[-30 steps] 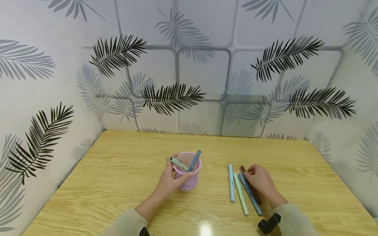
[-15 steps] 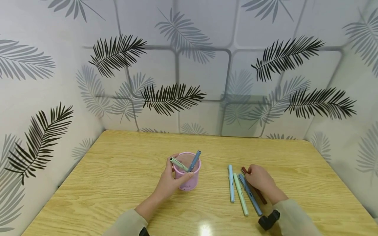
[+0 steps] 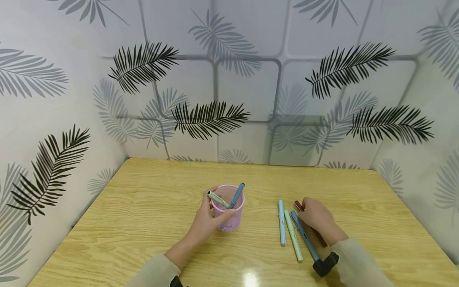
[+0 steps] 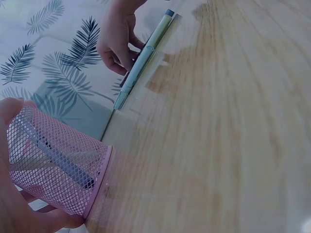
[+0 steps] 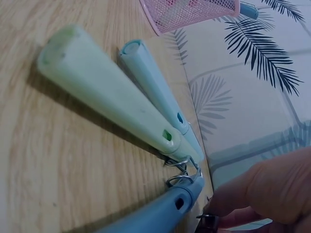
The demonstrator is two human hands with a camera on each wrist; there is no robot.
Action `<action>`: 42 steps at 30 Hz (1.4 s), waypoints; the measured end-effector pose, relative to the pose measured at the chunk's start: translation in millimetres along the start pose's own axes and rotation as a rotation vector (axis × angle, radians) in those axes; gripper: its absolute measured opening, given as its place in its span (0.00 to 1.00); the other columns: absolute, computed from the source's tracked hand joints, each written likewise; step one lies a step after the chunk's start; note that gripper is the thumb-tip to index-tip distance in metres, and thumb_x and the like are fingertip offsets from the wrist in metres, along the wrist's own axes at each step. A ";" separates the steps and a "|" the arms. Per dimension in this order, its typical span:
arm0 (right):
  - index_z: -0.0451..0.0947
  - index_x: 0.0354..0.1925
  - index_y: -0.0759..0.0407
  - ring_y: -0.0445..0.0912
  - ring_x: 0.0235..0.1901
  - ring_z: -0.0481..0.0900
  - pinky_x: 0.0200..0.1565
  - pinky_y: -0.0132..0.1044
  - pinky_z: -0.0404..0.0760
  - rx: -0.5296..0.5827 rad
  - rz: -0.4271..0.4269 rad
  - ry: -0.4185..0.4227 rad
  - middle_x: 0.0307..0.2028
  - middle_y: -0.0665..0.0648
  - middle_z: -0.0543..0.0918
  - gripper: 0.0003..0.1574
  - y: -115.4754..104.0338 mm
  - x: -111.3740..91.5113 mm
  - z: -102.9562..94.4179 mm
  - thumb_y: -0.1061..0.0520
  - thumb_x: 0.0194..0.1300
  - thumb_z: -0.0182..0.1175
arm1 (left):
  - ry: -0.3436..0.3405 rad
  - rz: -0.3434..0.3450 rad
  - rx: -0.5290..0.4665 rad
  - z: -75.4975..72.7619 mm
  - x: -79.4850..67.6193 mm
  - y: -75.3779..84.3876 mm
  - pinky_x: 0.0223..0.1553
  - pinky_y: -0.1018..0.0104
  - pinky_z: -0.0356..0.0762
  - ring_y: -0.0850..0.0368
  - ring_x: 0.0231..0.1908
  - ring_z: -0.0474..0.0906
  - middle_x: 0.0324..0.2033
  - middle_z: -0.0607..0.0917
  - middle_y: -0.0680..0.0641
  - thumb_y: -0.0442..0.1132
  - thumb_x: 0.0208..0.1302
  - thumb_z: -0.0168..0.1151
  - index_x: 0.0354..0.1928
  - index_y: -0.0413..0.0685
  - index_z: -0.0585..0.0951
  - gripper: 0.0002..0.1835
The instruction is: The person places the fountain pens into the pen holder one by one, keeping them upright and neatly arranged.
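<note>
My left hand [image 3: 206,221] holds a pink mesh pen cup [image 3: 229,224] upright, thumb on its near side and fingers round the left. A light green pen [image 3: 218,199] and a blue pen [image 3: 236,195] lean inside it. My right hand [image 3: 317,217] pinches a dark red pen [image 3: 298,206] near its cap end; the hand hides its middle. In the right wrist view only a small dark part [image 5: 209,222] shows by the fingers. Left of that hand lie a light blue pen [image 3: 281,223], a light green pen [image 3: 293,236] and a darker blue pen [image 3: 305,237].
A wood-grain table [image 3: 143,199] carries everything. Behind it stands a pale wall [image 3: 247,91] with a leaf pattern, and patterned walls rise at both sides. The loose pens lie close together, their metal clips nearly meeting in the right wrist view.
My right hand has closed its fingers further on the dark red pen. The pen has shifted slightly right, away from the blue one. The left hand and cup have stayed put.
</note>
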State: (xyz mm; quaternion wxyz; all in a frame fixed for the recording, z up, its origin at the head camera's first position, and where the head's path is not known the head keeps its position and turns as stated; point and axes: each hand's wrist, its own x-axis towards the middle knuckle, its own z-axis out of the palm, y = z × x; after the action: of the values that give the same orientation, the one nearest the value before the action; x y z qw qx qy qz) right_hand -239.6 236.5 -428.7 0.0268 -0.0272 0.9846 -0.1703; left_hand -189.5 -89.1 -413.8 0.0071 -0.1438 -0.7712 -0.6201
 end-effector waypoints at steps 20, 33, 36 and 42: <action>0.69 0.47 0.70 0.50 0.25 0.75 0.23 0.40 0.75 0.225 -0.047 0.219 0.34 0.65 0.77 0.17 -22.0 -10.8 -25.5 0.59 0.64 0.54 | 0.013 0.021 0.011 -1.1 1.5 0.2 0.51 0.45 0.70 0.38 0.57 0.65 0.59 0.67 0.34 0.42 0.58 0.66 0.69 0.44 0.51 0.43; 0.73 0.46 0.65 0.50 0.28 0.77 0.28 0.41 0.77 0.393 -0.257 0.485 0.32 0.59 0.79 0.14 -55.5 -16.9 -35.7 0.59 0.63 0.57 | 0.016 0.039 0.017 -0.3 4.1 -7.0 0.50 0.45 0.70 0.39 0.56 0.66 0.59 0.67 0.36 0.44 0.57 0.67 0.69 0.46 0.52 0.43; 0.74 0.45 0.65 0.48 0.28 0.77 0.28 0.39 0.77 0.443 -0.317 0.546 0.32 0.59 0.79 0.13 -65.2 -19.6 -37.7 0.61 0.61 0.59 | 0.022 0.045 0.028 -0.5 4.0 -6.6 0.49 0.46 0.71 0.40 0.55 0.67 0.58 0.68 0.36 0.44 0.57 0.67 0.69 0.46 0.52 0.43; 0.74 0.46 0.64 0.46 0.28 0.78 0.27 0.32 0.78 0.558 -0.366 0.582 0.33 0.57 0.80 0.14 -82.7 -22.6 -38.3 0.62 0.61 0.60 | 0.014 0.035 0.021 -0.1 2.1 -1.9 0.49 0.46 0.71 0.39 0.55 0.67 0.58 0.67 0.35 0.43 0.57 0.66 0.69 0.44 0.52 0.43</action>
State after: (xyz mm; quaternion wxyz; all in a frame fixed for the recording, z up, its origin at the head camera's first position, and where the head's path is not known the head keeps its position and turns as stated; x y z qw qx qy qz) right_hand -215.8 173.0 -363.9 -0.2761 -0.1436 0.8465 -0.4319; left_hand -191.9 -89.1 -415.2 0.0250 -0.1527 -0.7749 -0.6128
